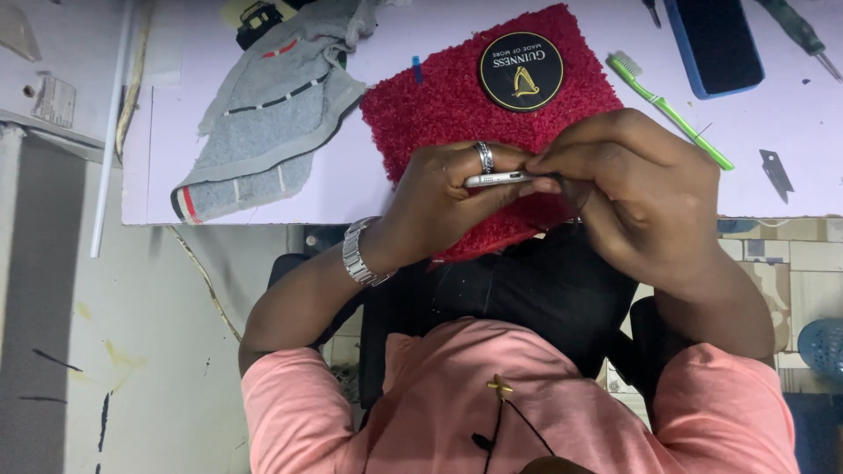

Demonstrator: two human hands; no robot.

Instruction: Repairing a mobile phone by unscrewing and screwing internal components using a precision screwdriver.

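My left hand [439, 197], with a ring and a metal wristwatch, grips a thin silver phone [497, 179] seen edge-on. My right hand [628, 189] closes on the phone's right end, its fingers curled over it; what lies under those fingers is hidden. Both hands hover over the near edge of a red fluffy towel [439, 110] on the white table [351, 189]. A round black coaster [522, 71] lies on the towel's far part.
A grey cloth [268, 114] lies at the left of the table. A green toothbrush [667, 110], a blue-cased phone [716, 44], a small dark blade [776, 171] and a screwdriver [803, 35] lie to the right. Tiled floor lies below at the right.
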